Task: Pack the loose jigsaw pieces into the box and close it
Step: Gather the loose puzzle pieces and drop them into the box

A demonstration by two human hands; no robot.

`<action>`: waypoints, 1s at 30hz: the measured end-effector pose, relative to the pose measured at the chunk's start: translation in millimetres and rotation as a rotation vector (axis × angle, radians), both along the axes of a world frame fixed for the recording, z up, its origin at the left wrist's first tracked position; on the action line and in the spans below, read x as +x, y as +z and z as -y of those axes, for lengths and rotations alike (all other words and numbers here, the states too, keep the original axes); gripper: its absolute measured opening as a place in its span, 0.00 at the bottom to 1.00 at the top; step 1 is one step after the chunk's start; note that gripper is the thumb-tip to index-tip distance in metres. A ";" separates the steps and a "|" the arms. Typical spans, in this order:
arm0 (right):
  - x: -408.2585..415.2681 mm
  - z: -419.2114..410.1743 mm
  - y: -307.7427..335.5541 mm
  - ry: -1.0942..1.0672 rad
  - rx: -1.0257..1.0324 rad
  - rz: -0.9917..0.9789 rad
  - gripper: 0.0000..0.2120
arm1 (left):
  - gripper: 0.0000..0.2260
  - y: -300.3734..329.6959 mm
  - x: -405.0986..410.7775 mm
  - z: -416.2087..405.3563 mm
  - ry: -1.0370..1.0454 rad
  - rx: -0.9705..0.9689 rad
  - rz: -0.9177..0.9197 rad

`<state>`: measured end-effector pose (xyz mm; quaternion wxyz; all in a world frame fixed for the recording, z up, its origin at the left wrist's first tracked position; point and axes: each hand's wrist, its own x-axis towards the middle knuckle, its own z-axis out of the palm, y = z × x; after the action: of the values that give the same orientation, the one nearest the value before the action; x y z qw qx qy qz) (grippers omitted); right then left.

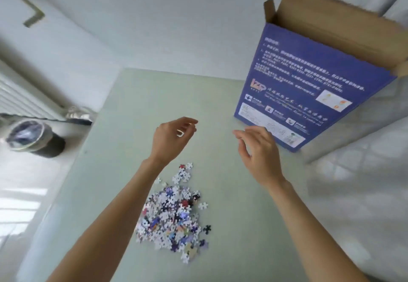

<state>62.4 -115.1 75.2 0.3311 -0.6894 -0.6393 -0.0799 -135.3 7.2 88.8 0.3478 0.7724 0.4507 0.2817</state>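
Most of the job looks to be ahead. The jigsaw pieces [174, 217] lie in a loose heap on the pale green counter [238, 226], at about 6 o'clock from the hands, with a few strays trailing toward 12 o'clock from the heap. The blue box [309, 87] stands upright at 2 o'clock on the counter, its brown flaps raised and its top open; whether any pieces are already inside cannot be told.

Both hands hover above the counter between heap and box. The left hand [172, 138] has its fingers loosely curled, with something small and pale at its fingers, too blurred to name. The right hand [258, 149], near the box's lower corner, shows relaxed, slightly spread fingers holding nothing.

Left to do, by my reading: gather the heap, drop it in, fold the flaps shut.
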 end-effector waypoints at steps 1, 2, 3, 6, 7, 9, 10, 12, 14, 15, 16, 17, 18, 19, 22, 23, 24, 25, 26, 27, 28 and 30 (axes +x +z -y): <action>-17.9 4.5 -19.1 0.026 -0.096 -0.036 0.11 | 0.07 -16.5 -25.8 7.2 0.046 -0.052 -0.066; -31.3 9.0 -34.9 0.055 -0.198 -0.071 0.12 | 0.07 -30.1 -46.1 14.2 0.073 -0.090 -0.140; -43.7 14.0 -48.5 0.083 -0.319 -0.104 0.14 | 0.08 -44.6 -65.1 21.3 0.082 -0.124 -0.226; -79.3 30.0 -81.1 0.174 -0.720 -0.176 0.24 | 0.18 -86.4 -114.8 45.4 0.046 -0.217 -0.518; -93.5 36.9 -90.9 0.190 -0.825 -0.200 0.29 | 0.23 -99.5 -131.7 56.1 0.037 -0.251 -0.605; -112.3 45.4 -107.2 0.146 -0.951 -0.234 0.38 | 0.33 -119.0 -154.9 70.5 0.085 -0.314 -0.695; -121.6 47.6 -114.8 0.096 -0.993 -0.264 0.41 | 0.36 -127.3 -166.4 76.7 0.134 -0.342 -0.708; -140.1 47.8 -125.7 -0.045 -1.024 -0.319 0.45 | 0.39 -139.6 -186.4 85.4 0.234 -0.387 -0.721; -156.2 43.4 -132.8 -0.123 -1.028 -0.306 0.47 | 0.40 -145.7 -194.3 89.8 0.282 -0.442 -0.691; -167.5 41.4 -135.5 -0.115 -1.035 -0.294 0.48 | 0.40 -148.3 -196.6 92.7 0.265 -0.469 -0.666; -180.1 38.4 -137.7 -0.091 -1.038 -0.282 0.48 | 0.41 -150.6 -197.4 95.7 0.221 -0.479 -0.644; -190.0 36.0 -139.1 -0.061 -1.044 -0.269 0.50 | 0.42 -152.3 -193.9 99.3 0.159 -0.477 -0.631; -198.8 34.0 -140.0 -0.032 -1.053 -0.246 0.51 | 0.43 -153.4 -189.1 103.1 0.094 -0.468 -0.620; -206.0 32.7 -141.3 -0.008 -1.069 -0.211 0.53 | 0.45 -154.1 -183.6 106.4 0.036 -0.453 -0.614; -217.8 32.5 -143.6 0.031 -1.094 -0.136 0.51 | 0.49 -158.0 -168.7 111.8 -0.085 -0.372 -0.664; -219.6 32.4 -142.4 0.025 -1.088 -0.143 0.49 | 0.49 -159.2 -165.9 113.0 -0.102 -0.343 -0.681; -220.7 31.9 -142.2 0.020 -1.071 -0.156 0.46 | 0.47 -160.4 -164.5 113.6 -0.106 -0.322 -0.685; -221.4 31.6 -141.3 0.017 -1.045 -0.163 0.43 | 0.45 -162.0 -164.3 112.5 -0.105 -0.307 -0.676; -221.8 31.5 -141.2 0.019 -1.016 -0.163 0.39 | 0.43 -162.7 -164.5 111.8 -0.103 -0.292 -0.662; -222.1 31.5 -140.3 0.021 -0.991 -0.160 0.35 | 0.42 -163.3 -165.2 110.3 -0.107 -0.277 -0.647; -222.1 30.9 -139.7 0.019 -0.973 -0.154 0.33 | 0.40 -163.9 -166.0 109.0 -0.112 -0.262 -0.627; -221.2 28.0 -140.2 0.020 -0.968 -0.126 0.32 | 0.36 -165.6 -167.0 107.0 -0.117 -0.252 -0.572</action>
<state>-158.7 -143.1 -65.0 0.0114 -0.7616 -0.5884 0.2713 -302.3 -99.8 -76.7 0.3154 0.7957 0.5164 -0.0256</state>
